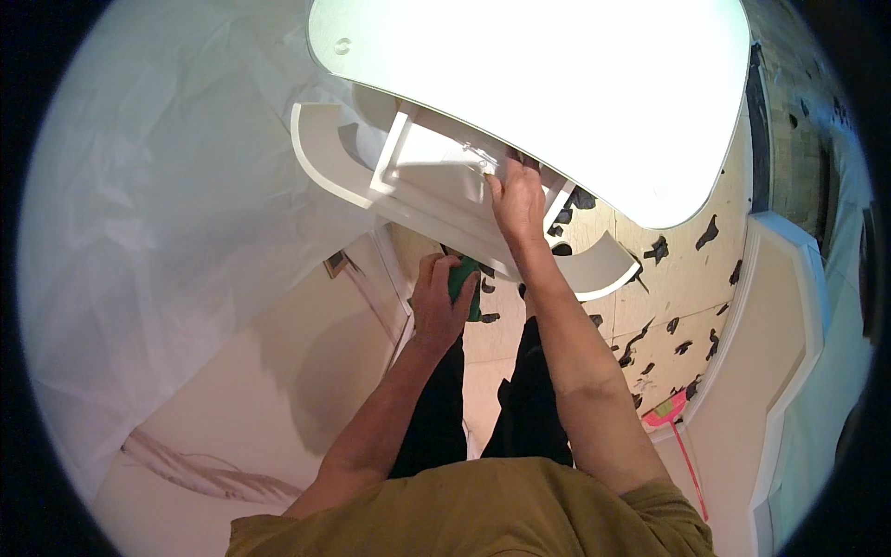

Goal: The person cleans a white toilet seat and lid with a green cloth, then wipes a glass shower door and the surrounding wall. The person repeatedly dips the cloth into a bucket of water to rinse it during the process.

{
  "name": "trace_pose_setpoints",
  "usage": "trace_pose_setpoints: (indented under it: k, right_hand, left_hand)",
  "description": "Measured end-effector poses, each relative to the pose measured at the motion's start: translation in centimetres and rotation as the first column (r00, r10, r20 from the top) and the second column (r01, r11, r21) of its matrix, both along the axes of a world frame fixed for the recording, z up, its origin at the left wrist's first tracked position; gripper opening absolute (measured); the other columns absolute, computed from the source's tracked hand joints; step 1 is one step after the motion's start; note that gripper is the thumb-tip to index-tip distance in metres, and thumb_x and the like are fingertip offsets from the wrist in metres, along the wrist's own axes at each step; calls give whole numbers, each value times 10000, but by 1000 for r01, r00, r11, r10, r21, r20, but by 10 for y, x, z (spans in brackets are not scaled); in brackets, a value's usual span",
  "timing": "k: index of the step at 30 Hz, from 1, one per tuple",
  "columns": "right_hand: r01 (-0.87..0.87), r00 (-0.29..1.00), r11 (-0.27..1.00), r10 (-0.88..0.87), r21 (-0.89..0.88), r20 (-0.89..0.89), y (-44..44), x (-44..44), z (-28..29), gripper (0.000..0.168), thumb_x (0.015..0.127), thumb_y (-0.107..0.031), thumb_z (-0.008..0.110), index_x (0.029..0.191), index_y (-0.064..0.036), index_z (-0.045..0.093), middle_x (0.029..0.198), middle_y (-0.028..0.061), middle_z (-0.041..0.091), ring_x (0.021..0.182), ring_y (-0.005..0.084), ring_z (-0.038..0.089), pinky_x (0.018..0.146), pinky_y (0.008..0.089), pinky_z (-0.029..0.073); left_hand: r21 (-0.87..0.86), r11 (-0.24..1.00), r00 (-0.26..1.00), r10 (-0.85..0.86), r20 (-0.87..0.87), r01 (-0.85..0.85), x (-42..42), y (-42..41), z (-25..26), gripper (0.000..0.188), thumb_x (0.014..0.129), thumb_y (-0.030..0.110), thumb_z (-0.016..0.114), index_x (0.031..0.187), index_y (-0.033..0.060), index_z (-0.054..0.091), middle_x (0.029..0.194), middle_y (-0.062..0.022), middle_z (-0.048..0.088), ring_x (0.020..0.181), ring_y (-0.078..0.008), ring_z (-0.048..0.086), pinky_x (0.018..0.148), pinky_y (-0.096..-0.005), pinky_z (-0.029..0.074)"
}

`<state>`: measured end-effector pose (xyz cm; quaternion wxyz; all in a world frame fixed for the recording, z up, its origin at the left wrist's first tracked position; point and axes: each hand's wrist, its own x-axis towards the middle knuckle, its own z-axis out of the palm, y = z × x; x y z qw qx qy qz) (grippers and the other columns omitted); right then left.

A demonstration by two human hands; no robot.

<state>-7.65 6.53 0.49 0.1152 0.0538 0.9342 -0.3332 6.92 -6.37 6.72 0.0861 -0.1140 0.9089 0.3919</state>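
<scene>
My right hand (520,198) reaches into the white pulled-out drawer (445,184); its fingertips are hidden beneath the glossy white tabletop (543,90), so what they touch cannot be told. Small clear items (482,159), perhaps plastic packets or fittings, lie in the drawer beside my thumb. The drawer's long white front (445,226) has a curved panel at each end. Below that front, my left hand (440,296) is closed around a green object (463,282), possibly a cloth, with a thin dark part showing above the fingers.
Translucent plastic sheeting (160,188) hangs along the left. Black scraps (656,249) litter the light floor (626,292) on the right. A pink broom (666,411) leans near the white wall panelling (759,334). A small dark switch or socket (335,264) is on the left wall.
</scene>
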Motion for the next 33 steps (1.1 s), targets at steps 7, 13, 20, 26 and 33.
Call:
trace_pose_setpoints:
  k: [7, 13, 20, 26, 33]
  right_hand:
    - [27, 958, 892, -153, -451, -244, 9, 73, 61, 168, 930, 13, 628, 1097, 29, 622, 1023, 175, 640, 864, 334, 667, 723, 399, 559]
    - [232, 973, 838, -210, -495, 99, 34, 136, 77, 79, 954, 7, 597, 1020, 5, 640, 934, 133, 633, 758, 225, 646, 642, 314, 525]
    - [295, 952, 844, -298, -448, 66, 73, 135, 56, 104, 938, 17, 621, 1036, 14, 655, 913, 104, 639, 751, 168, 679, 664, 293, 522]
    - [376, 924, 807, -366, -456, 114, 109, 137, 58, 99, 937, 12, 623, 1031, 16, 652, 940, 109, 654, 784, 179, 699, 686, 293, 539]
    - [397, 916, 795, -372, -459, 149, 149, 157, 47, 116, 933, -25, 642, 1043, 7, 658, 948, 93, 672, 785, 173, 697, 696, 285, 544]
  left_hand:
    - [154, 980, 988, 104, 117, -122, -21, 14, -14, 263, 915, 175, 715, 1054, -17, 603, 1027, -179, 628, 962, -314, 626, 864, -404, 492]
    - [156, 975, 970, 122, 211, -157, -46, 15, -29, 258, 942, 213, 683, 1059, -9, 620, 965, -174, 620, 908, -363, 624, 835, -411, 496]
    - [291, 936, 965, 132, 227, -197, -85, 37, -42, 420, 942, 392, 691, 1038, -2, 582, 994, -164, 641, 925, -266, 627, 859, -396, 499]
    - [270, 953, 974, 78, 214, -135, -113, 54, -47, 438, 905, 302, 752, 1150, -9, 564, 1191, -173, 578, 1096, -272, 571, 975, -374, 454]
    - [349, 930, 973, 31, 227, -111, -135, 86, -41, 637, 892, 244, 762, 1404, -31, 501, 1316, -193, 566, 1235, -281, 535, 1074, -374, 408]
